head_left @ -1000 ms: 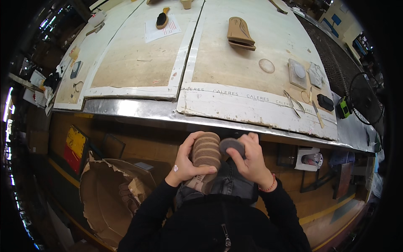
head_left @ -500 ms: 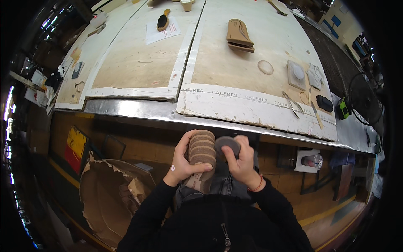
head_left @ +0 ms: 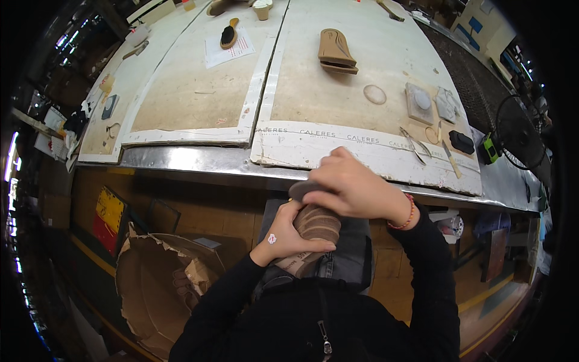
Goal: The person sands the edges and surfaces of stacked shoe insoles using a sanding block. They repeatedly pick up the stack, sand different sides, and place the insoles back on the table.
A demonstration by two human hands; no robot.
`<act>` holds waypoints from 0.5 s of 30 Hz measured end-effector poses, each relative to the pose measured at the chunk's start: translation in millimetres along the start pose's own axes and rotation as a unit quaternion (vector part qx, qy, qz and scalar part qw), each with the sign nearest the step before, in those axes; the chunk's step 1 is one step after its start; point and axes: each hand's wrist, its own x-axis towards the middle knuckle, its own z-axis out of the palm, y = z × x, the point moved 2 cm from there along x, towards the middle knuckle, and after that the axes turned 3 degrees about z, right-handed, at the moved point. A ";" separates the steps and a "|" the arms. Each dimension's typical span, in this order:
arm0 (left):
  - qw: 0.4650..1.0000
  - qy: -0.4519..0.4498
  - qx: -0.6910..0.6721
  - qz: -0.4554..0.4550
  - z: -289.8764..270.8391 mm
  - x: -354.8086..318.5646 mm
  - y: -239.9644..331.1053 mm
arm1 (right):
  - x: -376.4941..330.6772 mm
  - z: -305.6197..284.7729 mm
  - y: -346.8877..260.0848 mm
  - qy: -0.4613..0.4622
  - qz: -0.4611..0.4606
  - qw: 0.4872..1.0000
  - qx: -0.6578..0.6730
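Note:
Over my lap, my left hand (head_left: pixel 288 236) grips a stack of brown shoe soles (head_left: pixel 318 227), whose rounded ends show as dark and light bands. The thumb lies across the near side of the stack, and the lower part carries pale lettering. My right hand (head_left: pixel 357 188) pinches a dark grey round pad (head_left: pixel 306 189) at the far rounded end of the stack, above the left fingers. Whether the pad touches the soles cannot be made out. The right hand covers part of the stack.
A white-topped table (head_left: pixel 301 151) with a metal edge stands ahead. On it lie a pair of tan soles (head_left: pixel 336 50), a clear disc (head_left: pixel 374 94), scissors (head_left: pixel 413 146), a knife (head_left: pixel 451 160) and a brush (head_left: pixel 229 35). A torn cardboard box (head_left: pixel 148 289) sits at left; a black fan (head_left: pixel 523 130) stands right.
My right hand has moved up and left with the grey pad, from beside the stack to over its far end. The stack has shifted slightly right and tilted in my left hand.

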 end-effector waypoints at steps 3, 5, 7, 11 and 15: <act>0.999 0.002 -0.022 -0.030 4.1 -2.0 -7.5 | 4.7 5.6 -7.2 -0.059 -0.004 0.996 -0.062; 1.000 -0.004 -0.024 -0.019 0.3 -0.8 -5.4 | -2.4 3.6 -5.1 -0.029 -0.002 0.996 -0.081; 0.999 0.005 -0.032 -0.010 -3.5 -2.0 -3.6 | -18.2 -6.9 1.0 -0.036 0.039 0.994 -0.094; 0.997 0.023 -0.071 -0.008 -11.3 -3.1 -5.0 | -44.3 -17.2 18.3 -0.113 0.160 0.973 -0.121; 0.997 -0.007 -0.068 -0.030 -8.2 -3.2 -8.4 | -22.9 -3.7 1.5 0.113 0.051 0.991 -0.040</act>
